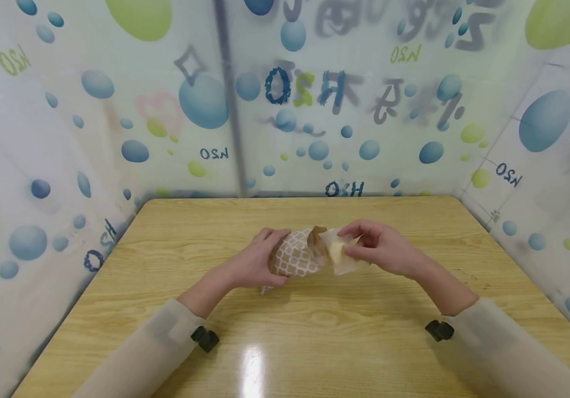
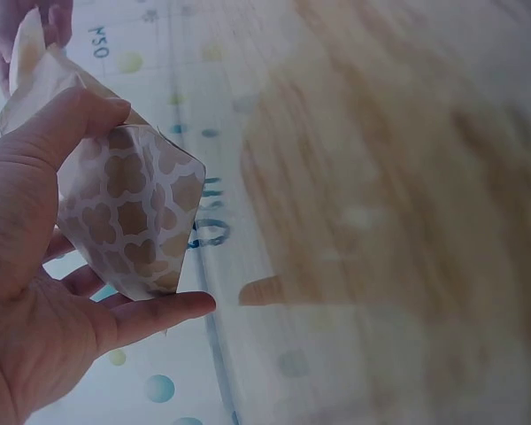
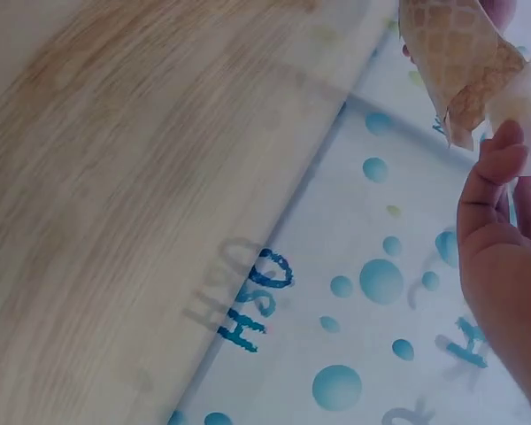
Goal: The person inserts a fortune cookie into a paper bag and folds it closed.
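A brown paper bag (image 1: 295, 257) with a white lattice pattern lies sideways in my left hand (image 1: 254, 264), its mouth facing right. In the left wrist view, my thumb presses the top of the bag (image 2: 128, 208) while the other fingers support it from beneath. My right hand (image 1: 389, 250) pinches a whitish, translucent packet (image 1: 341, 255) with something pale yellow inside, right at the bag's mouth. The right wrist view shows the packet (image 3: 522, 115) between thumb and fingers, beside the bag's brown inner side (image 3: 487, 84). Whatever is deeper in the bag is hidden.
Both hands are above a light wooden table (image 1: 285, 326). Behind it and on both sides hang pale curtains (image 1: 290, 138) printed with blue and green bubbles. Small black devices (image 1: 205, 338) are strapped at the wrists, over light sleeves (image 1: 141, 354).
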Motion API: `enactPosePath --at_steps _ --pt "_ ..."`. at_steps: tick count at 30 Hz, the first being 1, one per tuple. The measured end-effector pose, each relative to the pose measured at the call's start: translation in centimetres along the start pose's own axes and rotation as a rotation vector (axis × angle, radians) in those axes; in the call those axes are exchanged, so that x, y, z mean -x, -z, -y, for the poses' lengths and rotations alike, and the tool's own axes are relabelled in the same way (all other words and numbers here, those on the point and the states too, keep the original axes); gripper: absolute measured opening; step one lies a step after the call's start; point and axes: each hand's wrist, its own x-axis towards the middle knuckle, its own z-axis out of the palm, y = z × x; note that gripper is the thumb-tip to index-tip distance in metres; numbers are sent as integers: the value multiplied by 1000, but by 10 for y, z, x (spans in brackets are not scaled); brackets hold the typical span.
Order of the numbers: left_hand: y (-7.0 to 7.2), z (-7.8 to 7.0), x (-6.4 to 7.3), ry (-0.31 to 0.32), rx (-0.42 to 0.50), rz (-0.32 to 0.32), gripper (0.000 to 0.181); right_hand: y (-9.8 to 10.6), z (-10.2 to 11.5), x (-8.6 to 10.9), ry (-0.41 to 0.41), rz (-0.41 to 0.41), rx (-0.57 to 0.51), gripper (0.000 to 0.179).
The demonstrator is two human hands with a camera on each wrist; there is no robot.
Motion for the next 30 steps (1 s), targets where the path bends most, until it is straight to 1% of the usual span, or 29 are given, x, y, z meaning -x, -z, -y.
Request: enactPosePath --at_steps 3,8,12,15,18,24,30 --pt "0 0 0 -2 -1 3 108 -3 3 -4 6 10 28 35" --pt "0 -2 0 -4 -3 17 109 -8 6 -11 11 -15 91 35" --pt "0 -2 0 -14 -11 15 109 -10 8 -17 49 -32 134 35" --pt "0 -1 -1 -24 -20 12 110 -12 9 -19 75 -43 143 35" --pt "1 -1 0 -36 -30 7 110 -13 11 -21 84 -55 157 34" --pt "3 -2 2 -24 -23 16 111 -16 14 -23 91 -68 187 35" --pt "1 2 2 -21 -27 33 112 -16 14 -23 93 -74 207 34"
